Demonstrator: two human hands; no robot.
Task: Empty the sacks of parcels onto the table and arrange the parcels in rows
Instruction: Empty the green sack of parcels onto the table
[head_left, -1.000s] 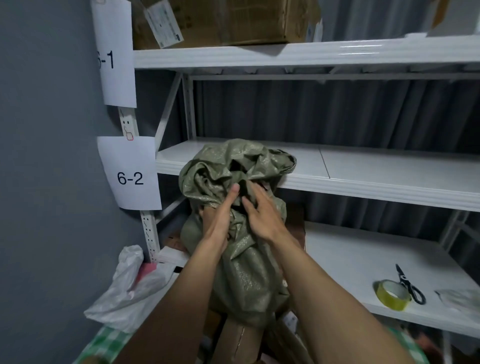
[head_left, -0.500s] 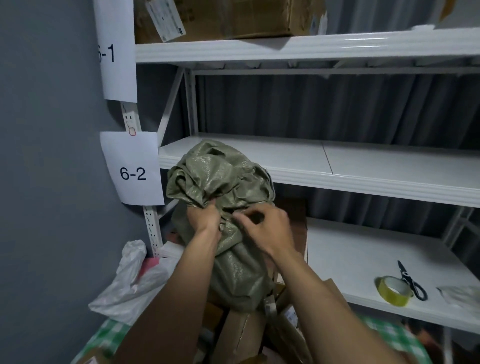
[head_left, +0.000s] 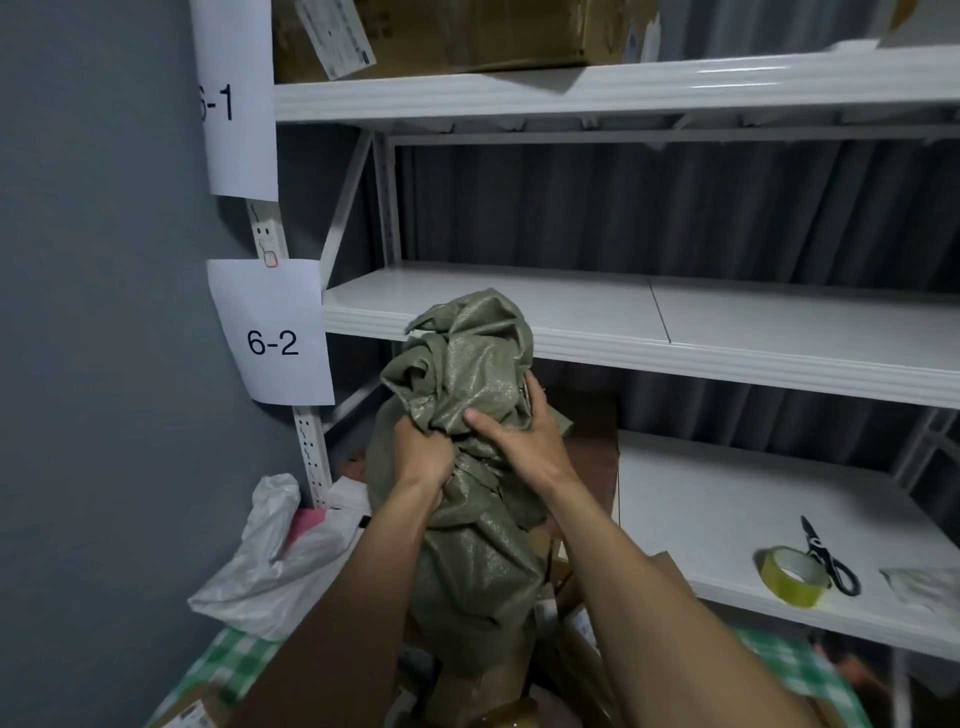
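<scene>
A crumpled olive-green woven sack (head_left: 475, 561) hangs upright in front of me, its bunched end at the top. My left hand (head_left: 422, 457) grips a fistful of the sack on its left side. My right hand (head_left: 519, 436) wraps around the bunched fabric on the right, thumb across the front. Brown cardboard parcels (head_left: 576, 587) lie piled under and behind the sack on a table with a green checked cloth (head_left: 234, 649). The lower end of the sack is partly hidden by my forearms.
A white shelf rack (head_left: 727, 343) stands behind, labelled 6-1 and 6-2. Its lowest shelf holds a yellow tape roll (head_left: 792, 574) and black scissors (head_left: 828, 558). A white plastic bag (head_left: 270, 566) lies at the left by the grey wall. A big carton (head_left: 441, 36) sits on the top shelf.
Both hands have shifted their hold on the top of the sack: the right hand went from pinching to wrapping around the bunch, and the bunched end now stands taller and narrower.
</scene>
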